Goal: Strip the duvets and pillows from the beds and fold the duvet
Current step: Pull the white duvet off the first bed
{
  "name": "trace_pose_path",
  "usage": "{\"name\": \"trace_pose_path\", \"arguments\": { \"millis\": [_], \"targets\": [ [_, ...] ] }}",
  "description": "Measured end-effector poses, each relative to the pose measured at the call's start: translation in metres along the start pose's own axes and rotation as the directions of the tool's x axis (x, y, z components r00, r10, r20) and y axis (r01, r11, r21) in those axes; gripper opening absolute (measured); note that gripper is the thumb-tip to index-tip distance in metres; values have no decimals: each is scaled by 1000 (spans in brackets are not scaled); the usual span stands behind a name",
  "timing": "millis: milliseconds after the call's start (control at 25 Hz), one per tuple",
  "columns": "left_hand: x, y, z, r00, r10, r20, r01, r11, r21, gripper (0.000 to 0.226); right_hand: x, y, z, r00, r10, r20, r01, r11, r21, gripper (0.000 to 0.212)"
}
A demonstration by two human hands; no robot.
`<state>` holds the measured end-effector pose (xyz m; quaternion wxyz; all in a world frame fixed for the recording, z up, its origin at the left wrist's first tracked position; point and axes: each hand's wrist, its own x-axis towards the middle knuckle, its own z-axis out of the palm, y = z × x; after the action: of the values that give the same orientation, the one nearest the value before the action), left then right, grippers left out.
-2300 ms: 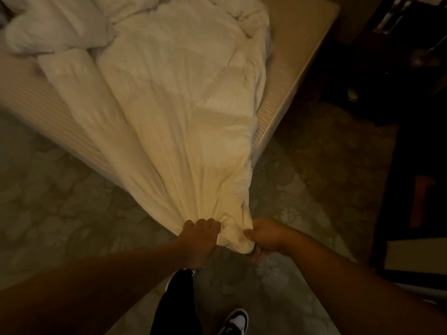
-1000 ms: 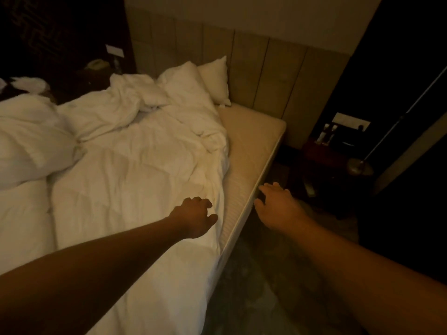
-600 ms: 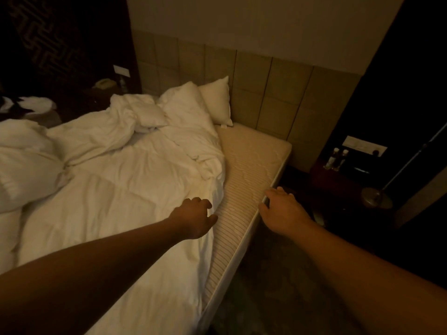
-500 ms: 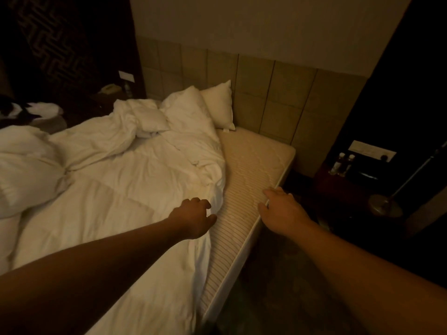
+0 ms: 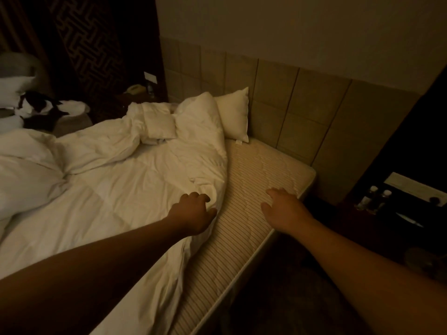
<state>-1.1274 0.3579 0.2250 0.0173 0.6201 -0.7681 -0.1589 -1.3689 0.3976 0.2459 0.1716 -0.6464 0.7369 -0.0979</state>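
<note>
A rumpled white duvet (image 5: 116,189) covers most of the bed, its right edge lying along the bare striped mattress (image 5: 256,180). My left hand (image 5: 193,211) rests at that edge with fingers curled loosely, holding nothing. Over the mattress strip near the bed's right side, my right hand (image 5: 283,209) hovers with fingers spread and empty. A white pillow (image 5: 234,114) leans against the padded headboard (image 5: 302,112). A smaller pillow (image 5: 159,124) lies among the duvet folds.
A dark nightstand (image 5: 396,213) with small bottles (image 5: 372,199) stands right of the bed. Another bedside table with a phone (image 5: 135,89) is at the back left. White linen and a dark item (image 5: 41,107) are piled at the far left. Dark floor (image 5: 278,298) runs beside the bed.
Both hands let go of the duvet end I held at the foot. I have moved up the bed's right side; the hands now reach over the duvet edge and mattress.
</note>
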Motion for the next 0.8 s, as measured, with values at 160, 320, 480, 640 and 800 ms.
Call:
{"name": "trace_pose_path", "arguments": {
  "millis": [160, 320, 480, 640, 800],
  "targets": [
    [62, -1, 0, 999, -50, -5, 50, 998, -37, 57, 66, 8, -2, 999, -35, 28, 35, 999, -8, 58],
    [137, -13, 9, 995, -94, 16, 96, 990, -104, 56, 145, 10, 1, 996, -78, 38, 80, 996, -47, 57],
    [223, -39, 23, 985, -158, 62, 168, 961, -218, 56, 249, 0, 9, 993, -95, 74, 103, 990, -101, 59],
    [289, -71, 38, 958, -256, 125, 284, 903, -323, 56, 334, -18, 26, 987, -123, 101, 134, 985, -108, 57],
    [325, -94, 54, 919, -345, 192, 395, 818, -418, 58, 380, -30, 48, 976, -148, 161, 166, 981, -103, 55]
  ]
}}
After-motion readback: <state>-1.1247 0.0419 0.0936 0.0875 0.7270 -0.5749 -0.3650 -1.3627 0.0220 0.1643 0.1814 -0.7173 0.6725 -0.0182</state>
